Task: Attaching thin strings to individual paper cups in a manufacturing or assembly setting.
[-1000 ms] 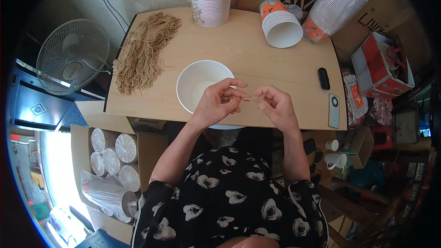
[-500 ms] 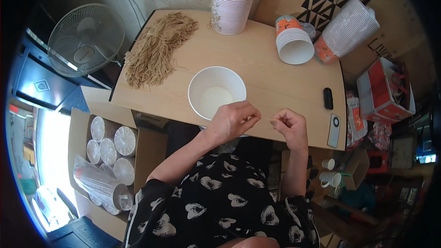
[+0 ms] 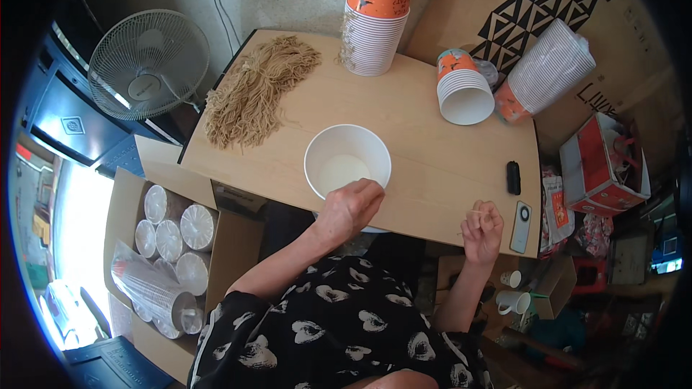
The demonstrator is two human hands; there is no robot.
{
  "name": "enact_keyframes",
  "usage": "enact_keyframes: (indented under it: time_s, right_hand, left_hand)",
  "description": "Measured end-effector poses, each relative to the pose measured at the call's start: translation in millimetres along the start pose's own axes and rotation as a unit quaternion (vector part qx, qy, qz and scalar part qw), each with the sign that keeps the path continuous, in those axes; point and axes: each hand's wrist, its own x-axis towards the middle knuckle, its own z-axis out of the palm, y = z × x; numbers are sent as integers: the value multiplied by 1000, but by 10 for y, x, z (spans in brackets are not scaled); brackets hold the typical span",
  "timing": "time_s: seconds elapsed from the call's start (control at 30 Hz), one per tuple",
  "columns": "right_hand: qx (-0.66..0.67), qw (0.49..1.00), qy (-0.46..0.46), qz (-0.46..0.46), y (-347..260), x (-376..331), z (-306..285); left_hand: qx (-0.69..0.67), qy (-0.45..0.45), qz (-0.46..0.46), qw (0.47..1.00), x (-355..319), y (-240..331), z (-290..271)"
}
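A large white paper tub (image 3: pixel 312 150) stands open side up near the front edge of the table, its pale bottom visible. My left hand (image 3: pixel 351 206) is closed at the tub's near right rim; whatever its fingertips pinch is hidden. Off to the right, my right hand (image 3: pixel 481 233) is raised with curled fingers, and a short thin piece of tan string (image 3: pixel 473 212) shows among them. Toward the far left lies a loose bundle of tan strings (image 3: pixel 263 86). A tall stack of upside-down paper tubs (image 3: pixel 376 36) stands at the back, with string loops hanging along its left side.
A short stack of tubs (image 3: pixel 466 97) and a plastic-wrapped stack (image 3: pixel 546 65) lean at the back right. A black object (image 3: pixel 513 178) and a phone (image 3: pixel 520 227) lie by the right edge. The carton (image 3: pixel 238 241) at left holds wrapped stacks; a fan (image 3: pixel 149 65) stands behind it.
My hands have moved apart: the right went to the right and down with the string, the left slightly down and left, beside the tub's rim. The whole view has shifted slightly.
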Motion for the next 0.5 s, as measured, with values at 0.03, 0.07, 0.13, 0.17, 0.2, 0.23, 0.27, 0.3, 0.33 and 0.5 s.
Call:
enact_keyframes:
  time_s: [0.03, 0.07, 0.13, 0.17, 0.2, 0.23, 0.27, 0.3, 0.33, 0.5]
  right_hand:
    - [12, 1000, 29, 2, 33, 13, 14]
    - [22, 998, 61, 0, 38, 16, 10]
    - [-6, 996, 93, -11, 33, -1, 7]
    - [-32, 991, 125, -17, 33, -20, -16]
    - [-36, 991, 128, -25, 54, -37, -34]
    - [-40, 989, 139, -34, 93, -60, -58]
    - [-40, 988, 145, -38, 142, -63, -48]
    - [-30, 986, 157, -38, 177, -59, -20]
    - [-29, 986, 157, -40, 231, -46, 26]
    - [89, 991, 100, -30, 468, 85, 395]
  left_hand:
    - [-5, 5, -21, 1000, -3, -31, -20]
    - [48, -2, 1, 999, 21, -14, -150]
    - [136, -39, 16, 990, -9, 7, -560]
    - [168, -70, 12, 983, -60, -47, -690]
    - [198, -72, 5, 978, -111, -121, -784]
    - [227, -74, -2, 971, -149, -205, -846]
    - [262, -68, 9, 963, -197, -309, -863]
    - [263, -67, 13, 962, -195, -342, -798]
    - [246, -46, 23, 968, -205, -370, -734]
    - [172, 78, 90, 978, 78, -55, -206]
